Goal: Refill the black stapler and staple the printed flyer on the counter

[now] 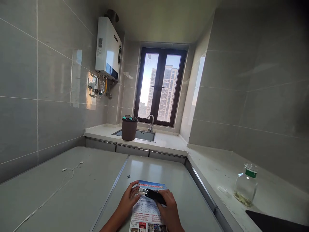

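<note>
My right hand is closed around the black body of a stapler, whose silver metal end points left. At that end, the fingers and thumb of my left hand are curled about the metal part. Exactly what the fingertips press on is too small to make out. Beneath both hands lies a printed leaflet with a blue top edge, red and dark text and small pictures. Two short grey strips, which look like staples, rest on the table just beyond the leaflet.
A white cable trails across the left of the pale table. On the right counter stands a glass jar with a green label. A brown bin is beside the sink, under the window.
</note>
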`<state>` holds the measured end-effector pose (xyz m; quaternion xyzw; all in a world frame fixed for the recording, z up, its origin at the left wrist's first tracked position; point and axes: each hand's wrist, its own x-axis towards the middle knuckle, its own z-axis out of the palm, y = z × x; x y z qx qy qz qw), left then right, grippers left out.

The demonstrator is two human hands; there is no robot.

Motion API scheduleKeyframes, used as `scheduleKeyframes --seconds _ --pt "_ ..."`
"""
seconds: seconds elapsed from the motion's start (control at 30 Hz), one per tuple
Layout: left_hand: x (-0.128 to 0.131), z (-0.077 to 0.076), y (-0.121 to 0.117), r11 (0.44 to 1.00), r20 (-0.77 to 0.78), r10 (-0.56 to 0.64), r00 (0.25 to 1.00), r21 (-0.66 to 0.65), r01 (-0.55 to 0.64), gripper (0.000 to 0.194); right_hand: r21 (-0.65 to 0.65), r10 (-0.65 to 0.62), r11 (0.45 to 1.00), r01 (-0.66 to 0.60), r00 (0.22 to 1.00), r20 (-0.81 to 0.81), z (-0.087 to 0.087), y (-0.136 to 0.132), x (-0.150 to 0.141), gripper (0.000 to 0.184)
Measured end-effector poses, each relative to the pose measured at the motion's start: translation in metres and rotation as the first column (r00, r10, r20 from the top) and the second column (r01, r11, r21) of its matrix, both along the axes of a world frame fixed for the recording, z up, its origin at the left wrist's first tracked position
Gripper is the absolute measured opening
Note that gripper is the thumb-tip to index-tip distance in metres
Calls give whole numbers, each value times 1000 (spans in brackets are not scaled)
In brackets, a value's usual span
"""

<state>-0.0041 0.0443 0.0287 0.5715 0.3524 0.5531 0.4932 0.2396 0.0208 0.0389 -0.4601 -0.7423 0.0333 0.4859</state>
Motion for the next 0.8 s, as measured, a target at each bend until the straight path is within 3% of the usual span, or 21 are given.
scheduleKeyframes --seconds 0.1,0.17,0.23,0.3,0.4,0.7,0.8 --pt "3 7 -5 952 294 -156 943 -212 223 53 287 16 957 -50 993 119 5 -2 -1 36" --pt "5 11 -10 895 421 -262 869 -231 382 44 421 16 901 -106 977 212 10 -5 -4 39" --pt "5 13 -14 859 479 -321 817 -216 464 35 513 -14 845 -149 954 300 14 -8 -8 36" --pt "5 13 -16 846 511 -340 789 -201 495 29 572 -57 801 -178 928 369 16 -11 -11 31" --pt "2 13 -15 834 536 -364 762 -176 523 25 598 -98 778 -195 902 421 17 -13 -15 27" --pt "-1 7 -13 832 502 -316 805 -262 489 29 631 -198 765 -126 887 417 12 -12 -7 35" --pt "-1 3 -9 857 524 -264 810 -257 446 34 600 -208 798 -47 913 349 7 -7 -2 43"
